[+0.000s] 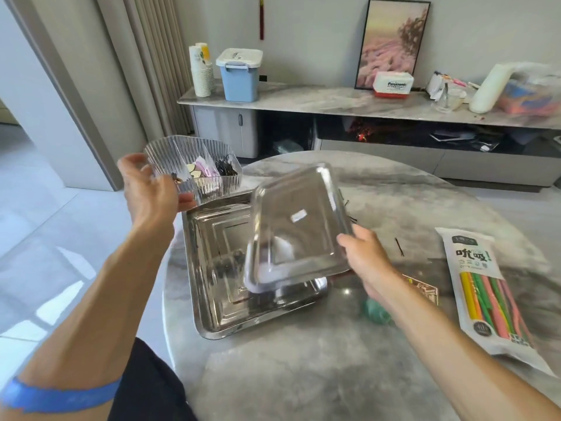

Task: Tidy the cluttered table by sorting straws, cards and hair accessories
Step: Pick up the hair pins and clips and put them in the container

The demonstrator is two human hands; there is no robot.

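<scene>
The left hand [151, 189] is gripping a clear ribbed divided box [194, 168] up off the table, fingers curled round its near corner, with hair clips [202, 173] and dark hair ties [225, 169] lying in its compartments. The right hand [365, 256] is pinching the edge of a clear lid [299, 226], tilting it in the air over the steel tray [212, 287] that sits between both arms. Right of the right hand, a pack of coloured straws [485, 296] is lying flat on the marble table [303, 375], with a loose bobby pin [400, 247] between them. Something gold-patterned, perhaps cards, is peeking out under the right wrist, too hidden to tell.
</scene>
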